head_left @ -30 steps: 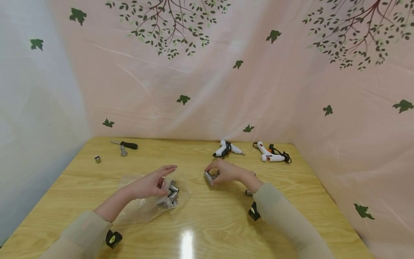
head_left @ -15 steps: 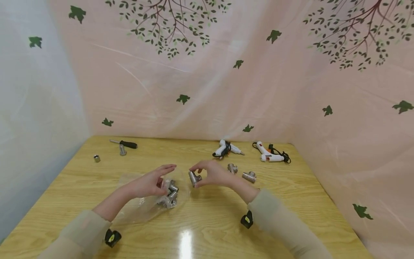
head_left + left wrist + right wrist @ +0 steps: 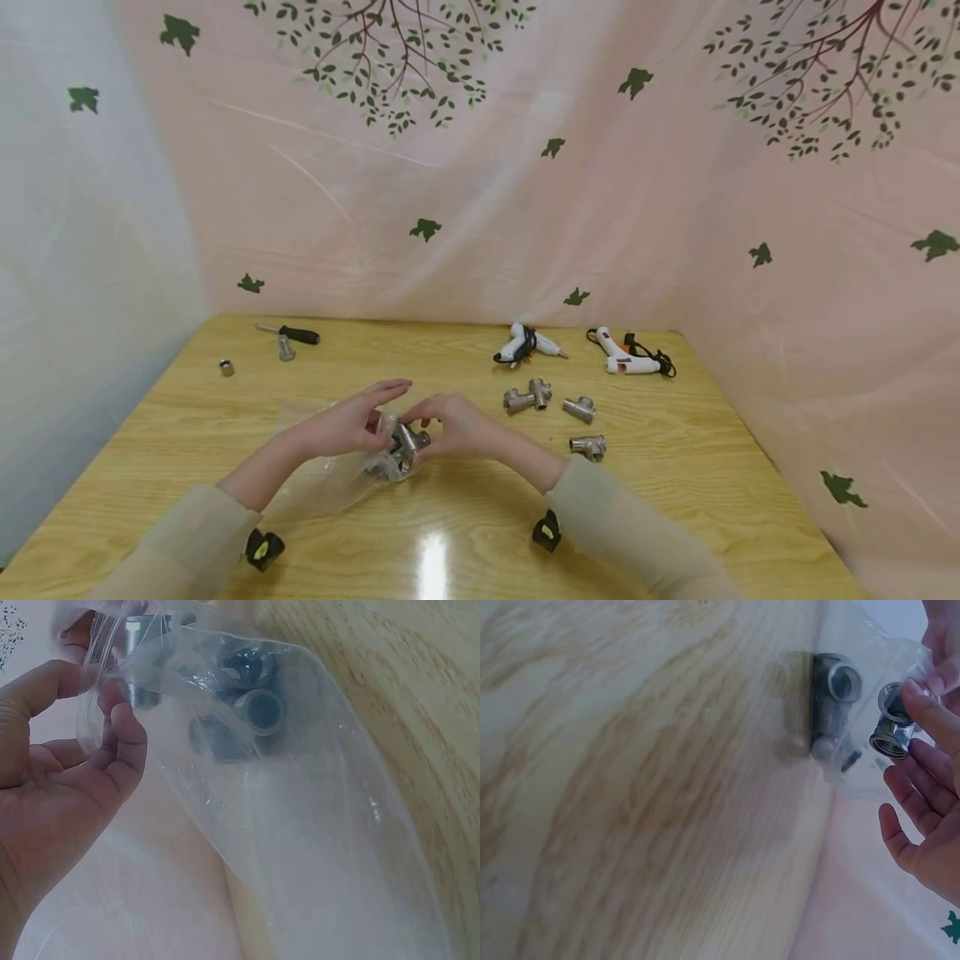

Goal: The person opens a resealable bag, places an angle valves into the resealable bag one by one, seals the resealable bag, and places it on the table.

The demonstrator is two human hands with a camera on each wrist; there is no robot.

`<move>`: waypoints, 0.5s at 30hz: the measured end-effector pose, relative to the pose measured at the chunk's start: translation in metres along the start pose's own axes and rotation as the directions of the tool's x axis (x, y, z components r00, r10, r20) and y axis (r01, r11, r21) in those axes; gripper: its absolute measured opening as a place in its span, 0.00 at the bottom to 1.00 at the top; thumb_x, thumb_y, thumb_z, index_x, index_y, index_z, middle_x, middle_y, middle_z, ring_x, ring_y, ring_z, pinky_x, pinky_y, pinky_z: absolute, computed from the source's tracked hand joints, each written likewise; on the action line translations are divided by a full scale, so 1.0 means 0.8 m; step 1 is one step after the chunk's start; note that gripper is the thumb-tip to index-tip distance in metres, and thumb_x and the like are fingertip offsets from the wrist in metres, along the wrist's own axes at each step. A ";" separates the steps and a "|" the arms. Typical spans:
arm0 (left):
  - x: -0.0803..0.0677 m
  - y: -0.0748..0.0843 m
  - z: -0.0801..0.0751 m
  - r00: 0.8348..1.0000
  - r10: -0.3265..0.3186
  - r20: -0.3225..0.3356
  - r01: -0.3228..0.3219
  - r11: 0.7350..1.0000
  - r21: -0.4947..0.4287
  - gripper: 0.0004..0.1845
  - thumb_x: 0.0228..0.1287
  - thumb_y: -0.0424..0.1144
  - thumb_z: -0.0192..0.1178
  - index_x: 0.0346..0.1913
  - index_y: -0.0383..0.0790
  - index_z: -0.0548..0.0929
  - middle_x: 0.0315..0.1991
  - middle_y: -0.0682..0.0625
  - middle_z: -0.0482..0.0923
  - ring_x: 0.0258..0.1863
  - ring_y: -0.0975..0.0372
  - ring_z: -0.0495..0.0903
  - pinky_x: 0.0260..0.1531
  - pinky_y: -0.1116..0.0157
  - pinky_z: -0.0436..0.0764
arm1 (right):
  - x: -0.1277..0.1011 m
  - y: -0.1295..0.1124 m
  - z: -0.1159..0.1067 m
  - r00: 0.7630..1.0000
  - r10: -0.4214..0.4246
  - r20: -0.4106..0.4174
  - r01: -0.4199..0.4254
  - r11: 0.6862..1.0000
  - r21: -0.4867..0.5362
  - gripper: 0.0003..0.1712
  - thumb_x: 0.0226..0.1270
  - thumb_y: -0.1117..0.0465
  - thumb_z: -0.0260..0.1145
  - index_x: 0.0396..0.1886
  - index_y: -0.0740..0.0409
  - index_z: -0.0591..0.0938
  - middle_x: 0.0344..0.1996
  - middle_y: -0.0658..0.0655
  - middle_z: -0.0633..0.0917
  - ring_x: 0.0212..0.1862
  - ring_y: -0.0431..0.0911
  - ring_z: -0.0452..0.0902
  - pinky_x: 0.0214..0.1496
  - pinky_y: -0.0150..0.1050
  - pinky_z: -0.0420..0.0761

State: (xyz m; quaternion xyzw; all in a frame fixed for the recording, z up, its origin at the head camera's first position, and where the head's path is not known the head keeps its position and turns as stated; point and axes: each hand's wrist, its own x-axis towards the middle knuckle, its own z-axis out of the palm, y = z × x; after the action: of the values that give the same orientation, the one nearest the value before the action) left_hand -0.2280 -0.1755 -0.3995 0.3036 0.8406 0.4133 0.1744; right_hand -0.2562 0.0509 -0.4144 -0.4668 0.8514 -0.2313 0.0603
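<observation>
Silver metal tee pipe fitting (image 3: 411,439), pinched in the right hand (image 3: 450,429), sits at the clear plastic bag's (image 3: 300,825) mouth, pinched open by the left hand (image 3: 341,427). Four loose fittings (image 3: 558,410) remain on the wooden bench (image 3: 675,500).

Fittings (image 3: 240,697) blurred behind bag film (image 3: 315,825).

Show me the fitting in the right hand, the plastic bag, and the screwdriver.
Fitting (image 3: 891,736), right wrist view, on its open threaded end.
Plastic bag (image 3: 315,847), left wrist view, on its clear side.
Screwdriver (image 3: 300,336), head view, on its black handle.
</observation>
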 end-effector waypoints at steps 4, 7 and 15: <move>0.001 0.004 -0.001 1.000 0.002 0.009 -0.002 1.000 -0.001 0.43 0.59 0.27 0.59 0.75 0.39 0.49 0.71 0.37 0.48 0.21 0.67 0.66 0.24 0.70 0.71 | 0.009 -0.005 0.010 1.000 -0.022 0.004 0.022 1.000 0.005 0.32 0.48 0.51 0.76 0.56 0.53 0.80 0.51 0.50 0.83 0.46 0.39 0.78 0.50 0.32 0.76; 0.002 0.007 -0.002 1.000 0.012 0.014 -0.012 1.000 0.004 0.43 0.59 0.27 0.59 0.75 0.38 0.49 0.71 0.38 0.48 0.22 0.67 0.67 0.25 0.70 0.72 | 0.014 -0.009 0.016 0.999 -0.037 0.007 0.037 0.999 0.003 0.30 0.49 0.52 0.76 0.54 0.53 0.81 0.51 0.50 0.83 0.49 0.39 0.78 0.52 0.29 0.74; 0.002 0.009 -0.003 1.000 0.016 0.013 -0.016 1.000 0.004 0.43 0.58 0.27 0.60 0.74 0.36 0.49 0.73 0.38 0.46 0.23 0.67 0.67 0.25 0.70 0.72 | 0.021 -0.016 0.029 0.998 -0.048 -0.035 0.048 0.999 0.020 0.26 0.47 0.53 0.77 0.47 0.55 0.83 0.39 0.47 0.85 0.40 0.38 0.76 0.43 0.22 0.71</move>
State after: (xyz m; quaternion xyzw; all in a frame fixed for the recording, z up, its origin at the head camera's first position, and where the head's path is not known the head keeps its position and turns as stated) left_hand -0.2279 -0.1724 -0.3922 0.3135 0.8377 0.4111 0.1758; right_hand -0.2483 0.0235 -0.4273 -0.4825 0.8384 -0.2493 0.0450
